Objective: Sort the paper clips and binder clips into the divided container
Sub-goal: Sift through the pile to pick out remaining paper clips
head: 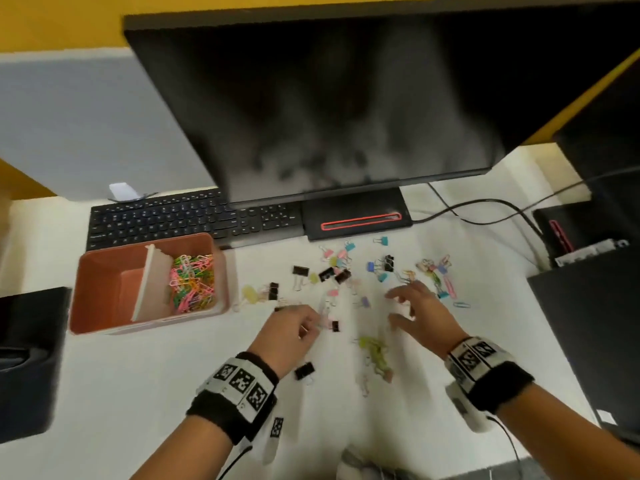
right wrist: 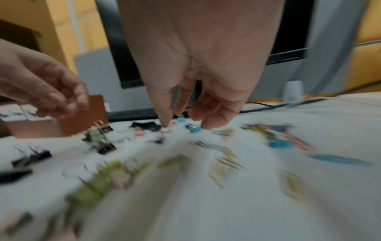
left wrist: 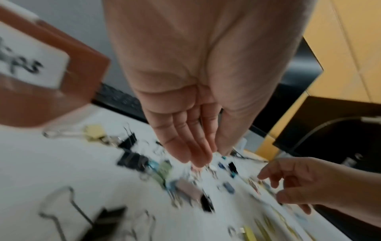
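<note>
Desk (head: 149, 375): white top; bears all items listed.
Monitor (head: 329, 109): dark screen, behind the container and to its right.
Keyboard (head: 187, 216): black, directly behind the container.
Divided container (head: 104, 268): terracotta box with a white partition; its right compartment holds coloured paper clips (head: 192, 284), its left compartment looks bare.
Binder clips (head: 341, 271): black and pastel, scattered on the desk right of the container, none inside it.
Loose paper clips (head: 438, 275): a small cluster well right of the container, past the binder clips.
Left hand (head: 294, 329): just right of the container's front corner; fingers curled together, thumb meeting fingertips; whether they pinch a clip cannot be told through the blur.
Right hand (head: 417, 311): further right of the container, over the scatter; fingers spread and relaxed, holding nothing.
Step in hand: likely picking binder clips, paper clips largely sorted.
Next move: secure one binder clip, carry it left to the bare compartment.
</note>
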Available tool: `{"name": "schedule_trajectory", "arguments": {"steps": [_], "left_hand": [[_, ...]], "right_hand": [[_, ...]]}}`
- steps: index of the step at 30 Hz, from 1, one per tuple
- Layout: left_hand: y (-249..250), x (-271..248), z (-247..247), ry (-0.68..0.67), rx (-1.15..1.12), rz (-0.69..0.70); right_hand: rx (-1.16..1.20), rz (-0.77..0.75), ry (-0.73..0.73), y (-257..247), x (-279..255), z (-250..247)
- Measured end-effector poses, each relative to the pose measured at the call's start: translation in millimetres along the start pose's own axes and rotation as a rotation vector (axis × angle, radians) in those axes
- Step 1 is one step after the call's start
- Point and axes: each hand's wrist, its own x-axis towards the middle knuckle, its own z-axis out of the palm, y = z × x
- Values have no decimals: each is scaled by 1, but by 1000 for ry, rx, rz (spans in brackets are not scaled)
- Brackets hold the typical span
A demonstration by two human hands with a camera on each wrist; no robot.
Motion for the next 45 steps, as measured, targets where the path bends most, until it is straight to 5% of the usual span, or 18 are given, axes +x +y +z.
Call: {"name": "schedule_trajectory", "arguments": {"steps": [5,9,17,23,29,36,39,45], "left_hand": [[18,26,53,-103,116,-15],[34,44,83,-133,181,-10],[64,67,112,-117,288,-101],[75,79,124,-132,315,-212],[75,76,123,-129,263,-131],[57,67,82,95,120,-73],[51,61,81,-45,206,-27],[48,65,102,-279,489,66]], "right_hand": [[-35,223,-53,76,-35,-11],[61,235,-17,97,-32,-6],[169,12,-32,87,-5,-5],[112,40,-56,99,-9,-15],[107,39,-132,106,-6,-12],[23,-204,-118,111,-7,-16],[-56,-345,-154,102,-3,-11],[-64,-325,-154,87,13,-1]]}}
